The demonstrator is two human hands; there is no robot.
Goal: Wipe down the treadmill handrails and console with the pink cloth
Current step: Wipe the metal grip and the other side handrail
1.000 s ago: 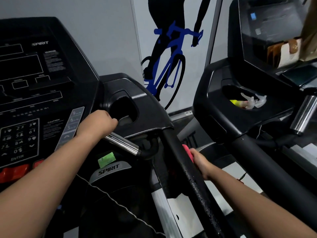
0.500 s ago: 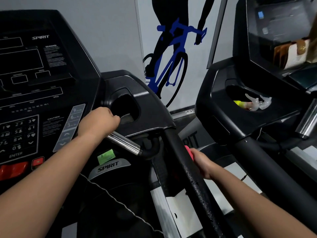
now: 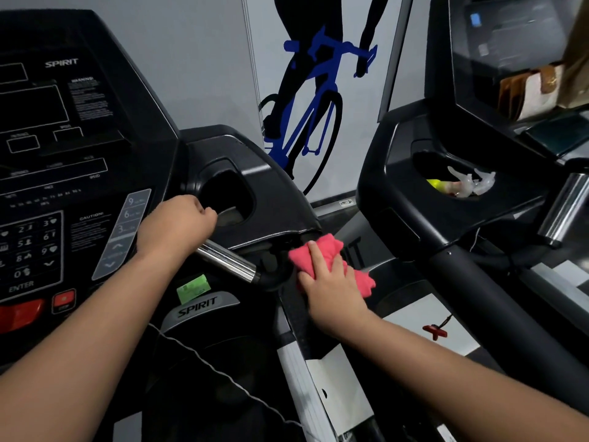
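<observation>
Right hand (image 3: pixel 333 283) on top of black handrail (image 3: pixel 298 317) where it meets the console (image 3: pixel 63 154). Its fingers are bent over the pink cloth (image 3: pixel 325 247), pressing it to the rail. Left hand (image 3: pixel 177 224) fisted round chrome grip bar (image 3: pixel 228 261). Near cup holder (image 3: pixel 228 163): dark, contents unclear. Neighbouring treadmill's cup holder (image 3: pixel 420 148): yellow item (image 3: pixel 434 183), crumpled clear plastic (image 3: pixel 471 181).

Left hand (image 3: pixel 178 224) gripping chrome handlebar (image 3: pixel 228 261), right hand (image 3: pixel 331 282) holding pink cloth (image 3: pixel 328 247) against black handrail (image 3: pixel 298 317)
</observation>
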